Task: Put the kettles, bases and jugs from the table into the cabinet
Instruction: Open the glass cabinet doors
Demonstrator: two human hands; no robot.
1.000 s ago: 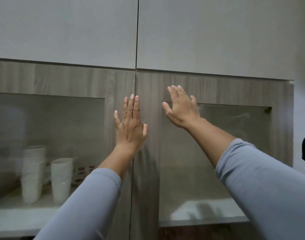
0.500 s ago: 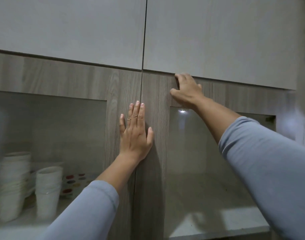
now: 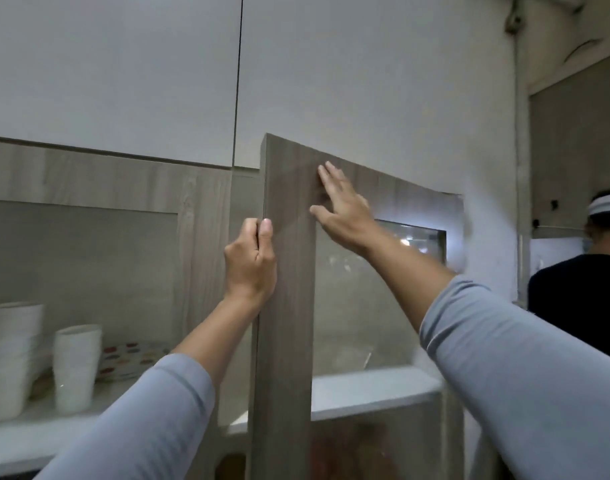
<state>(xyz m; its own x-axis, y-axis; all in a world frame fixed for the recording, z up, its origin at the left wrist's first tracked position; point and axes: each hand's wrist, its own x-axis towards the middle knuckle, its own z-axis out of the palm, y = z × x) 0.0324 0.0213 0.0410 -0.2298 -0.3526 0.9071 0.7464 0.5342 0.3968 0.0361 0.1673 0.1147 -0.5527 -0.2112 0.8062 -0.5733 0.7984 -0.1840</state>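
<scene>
Fingers of my left hand (image 3: 250,263) grip the door (image 3: 284,306) edge (ajar); my right hand (image 3: 343,207) rests flat, fingers straight.

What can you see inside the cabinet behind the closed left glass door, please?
Behind the left glass door: two stacks of white cups and a dotted plate on the shelf. The door frame and sleeves hide the rest.

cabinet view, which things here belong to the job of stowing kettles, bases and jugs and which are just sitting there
Part of the job:
- right wood-grain cabinet door with glass pane, swung ajar
- left hand, fingers gripping the door's edge
- right hand, flat on the door's face

Just lying about:
- stacked white cups behind the left door
- polka-dot plate
- person in dark top
</scene>
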